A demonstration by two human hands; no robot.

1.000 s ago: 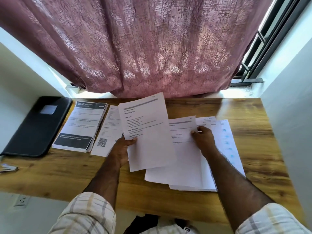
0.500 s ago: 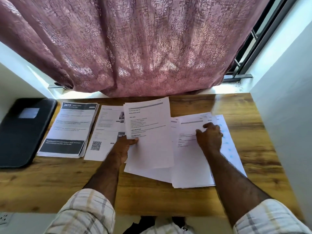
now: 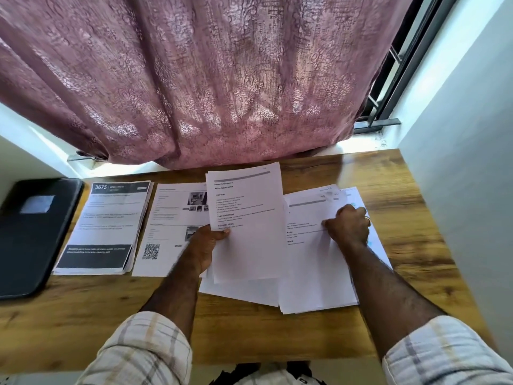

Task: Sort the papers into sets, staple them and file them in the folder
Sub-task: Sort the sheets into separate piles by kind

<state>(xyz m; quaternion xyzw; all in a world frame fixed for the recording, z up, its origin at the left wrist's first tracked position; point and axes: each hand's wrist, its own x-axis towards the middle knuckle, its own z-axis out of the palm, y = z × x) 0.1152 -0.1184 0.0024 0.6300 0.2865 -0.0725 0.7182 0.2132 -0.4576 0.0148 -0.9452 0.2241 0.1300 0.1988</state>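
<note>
The left hand (image 3: 204,247) grips a printed sheet (image 3: 247,218) by its left edge, lifted above the tabletop (image 3: 83,315). The right hand (image 3: 348,227), fingers curled, pinches the top page of the loose pile (image 3: 313,268). 2 sorted sets (image 3: 108,226) lie left, beside the black folder (image 3: 30,232).

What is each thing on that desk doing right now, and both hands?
Left hand: holds a printed sheet raised.
Right hand: fingers curled, on the loose paper pile.
Black folder: closed, flat.
Stack headed 3675: flat, untouched.
QR-code sheet: flat.
Curtain: drawn.
</note>
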